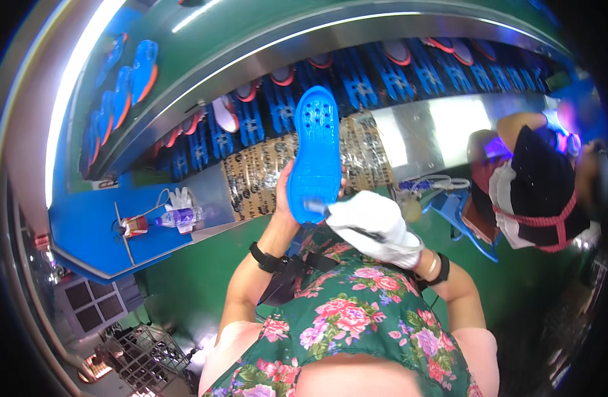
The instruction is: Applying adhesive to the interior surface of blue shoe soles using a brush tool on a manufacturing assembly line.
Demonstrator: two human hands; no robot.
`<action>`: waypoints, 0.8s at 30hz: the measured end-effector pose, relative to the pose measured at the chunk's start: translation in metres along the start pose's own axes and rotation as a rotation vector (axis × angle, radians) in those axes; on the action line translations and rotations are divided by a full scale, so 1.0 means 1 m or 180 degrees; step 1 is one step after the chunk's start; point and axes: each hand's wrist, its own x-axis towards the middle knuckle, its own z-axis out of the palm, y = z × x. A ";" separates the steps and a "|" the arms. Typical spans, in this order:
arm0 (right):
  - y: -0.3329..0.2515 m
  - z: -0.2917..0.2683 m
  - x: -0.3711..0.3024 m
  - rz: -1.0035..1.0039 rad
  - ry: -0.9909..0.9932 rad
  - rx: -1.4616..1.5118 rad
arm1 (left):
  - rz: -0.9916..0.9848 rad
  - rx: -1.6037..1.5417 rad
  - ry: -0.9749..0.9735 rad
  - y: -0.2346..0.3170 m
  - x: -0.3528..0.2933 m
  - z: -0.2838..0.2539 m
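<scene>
A blue shoe sole (317, 149), with a cluster of small holes near its toe, is held upright in front of me. My left hand (284, 192) is bare and wraps round its heel half from beneath, with fingertips showing at the right edge. My right hand (373, 225) wears a white glove and is closed on what looks like a small brush (315, 206), blurred by motion. The brush's tip is at the heel end of the sole. The glove hides most of the handle.
Ahead, a conveyor (251, 129) carries several blue racks and pink-rimmed shoe parts. Brown-taped metal edging (258, 175) runs before it. More blue soles (144, 69) stand upper left. A bottle (178, 218) and white glove lie on the blue table (86, 231). A co-worker (535, 178) works at right.
</scene>
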 end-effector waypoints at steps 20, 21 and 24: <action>0.059 0.021 0.002 0.2091 0.0896 0.2123 | 0.2124 -0.0174 -0.0655 0.241 0.019 0.134; 0.063 0.023 0.001 0.2163 0.0888 0.2121 | 0.2105 -0.0579 -0.0279 0.239 0.017 0.134; 0.063 0.016 -0.001 0.2256 0.0943 0.2147 | 0.2581 -0.0086 0.0131 0.236 0.006 0.113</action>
